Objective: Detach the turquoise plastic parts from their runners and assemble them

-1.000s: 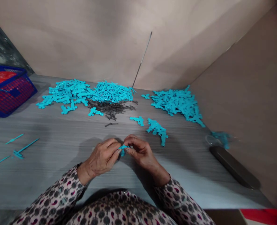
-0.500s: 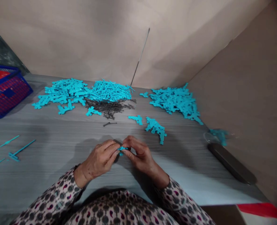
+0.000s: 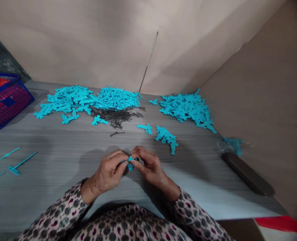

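My left hand and my right hand meet over the near middle of the table. Between their pinched thumbs and fingertips is a small turquoise plastic piece, mostly covered by the fingers. Both hands grip it, one from each side. Beyond them lie a single pistol-shaped turquoise part and a small cluster of similar parts. A thin dark pin-like piece rests just past my left hand.
Along the back are a left heap of turquoise parts, turquoise sticks, dark small pieces and a right heap. A blue basket stands left; a dark elongated case lies right. A thin rod leans against the wall.
My fingers have shifted slightly around the turquoise piece, and more of its lower part shows below the fingertips. The view has moved a little; the heaps stay as they were.
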